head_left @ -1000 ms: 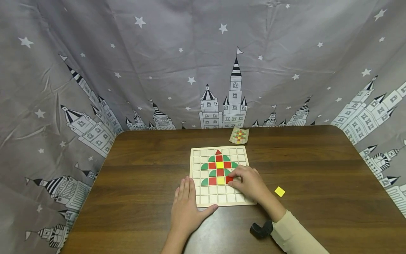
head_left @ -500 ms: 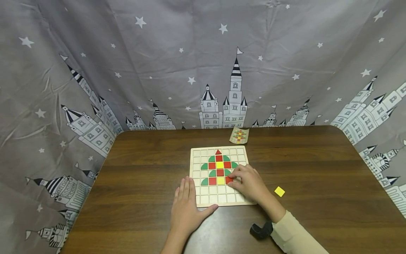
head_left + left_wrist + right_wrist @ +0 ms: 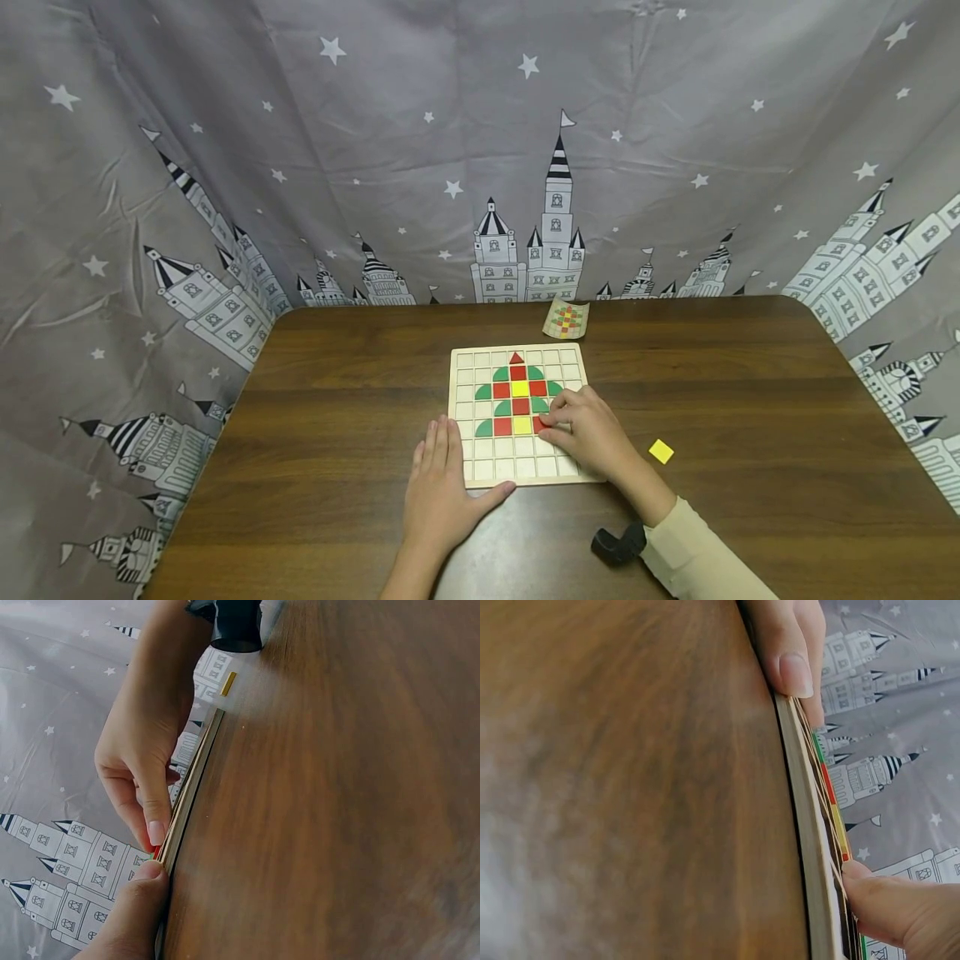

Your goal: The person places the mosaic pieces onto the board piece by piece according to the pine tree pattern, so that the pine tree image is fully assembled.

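Observation:
On the wooden grid board (image 3: 555, 469), red, yellow and green tiles form a tree shape. My right hand (image 3: 588, 427) reaches over the board's right side. Its thumb and bent fingers pinch a red square tile (image 3: 537, 424) at the right of the lowest filled row, beside a yellow square tile (image 3: 522, 426). The fingers cover part of the red tile. My left hand (image 3: 438, 492) lies at the board's lower left corner, fingers straight along the left edge and thumb (image 3: 142, 889) out along the front edge.
A loose yellow square tile (image 3: 662, 452) lies on the brown table (image 3: 337, 467) to the right of the board. Behind the board sits a curled pattern card (image 3: 566, 320) with a similar tree. A grey castle-print curtain (image 3: 405, 125) hangs beyond the table.
The red tile has edged slightly left towards the yellow one, and my right fingertips now cover more of it. My left hand has stayed where it was.

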A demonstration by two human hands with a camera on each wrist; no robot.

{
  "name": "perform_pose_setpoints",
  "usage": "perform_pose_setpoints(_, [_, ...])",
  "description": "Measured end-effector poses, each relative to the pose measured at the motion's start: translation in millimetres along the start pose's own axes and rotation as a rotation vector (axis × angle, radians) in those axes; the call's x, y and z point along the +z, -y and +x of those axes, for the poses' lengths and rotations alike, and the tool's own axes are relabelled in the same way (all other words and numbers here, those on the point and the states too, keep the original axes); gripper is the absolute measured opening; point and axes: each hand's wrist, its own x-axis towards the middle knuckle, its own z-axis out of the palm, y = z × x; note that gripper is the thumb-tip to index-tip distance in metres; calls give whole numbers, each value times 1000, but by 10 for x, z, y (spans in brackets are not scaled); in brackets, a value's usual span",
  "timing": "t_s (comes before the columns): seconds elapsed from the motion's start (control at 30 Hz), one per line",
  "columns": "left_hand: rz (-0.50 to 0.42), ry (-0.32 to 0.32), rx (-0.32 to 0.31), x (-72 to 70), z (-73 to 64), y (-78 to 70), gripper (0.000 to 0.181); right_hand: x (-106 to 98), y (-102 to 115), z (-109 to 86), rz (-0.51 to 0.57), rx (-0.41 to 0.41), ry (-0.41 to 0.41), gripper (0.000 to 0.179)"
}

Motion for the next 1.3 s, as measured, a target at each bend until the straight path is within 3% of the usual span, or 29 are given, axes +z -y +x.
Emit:
perform_pose_setpoints(0.37, [-8, -9, 6, 4, 0, -7, 125, -84, -38, -134, -36, -55, -13, 16])
perform_pose_setpoints(0.67, [-12, -18, 10, 4, 0, 0, 125, -421, -388, -411, -22, 80, -87, 28])
perform_pose_setpoints(0.83, [-10, -15, 9, 5, 0, 3, 126, -570, -537, -541, -37, 116, -41, 34])
perform_pose_setpoints(1.1, [-16, -9, 5, 1, 1, 1, 126, -541, -567, -601, -57, 49, 49, 41])
perform_pose_setpoints(1.3, [-17, -10, 7, -5, -2, -1, 126, -474, -540, -603, -67, -21, 19, 32])
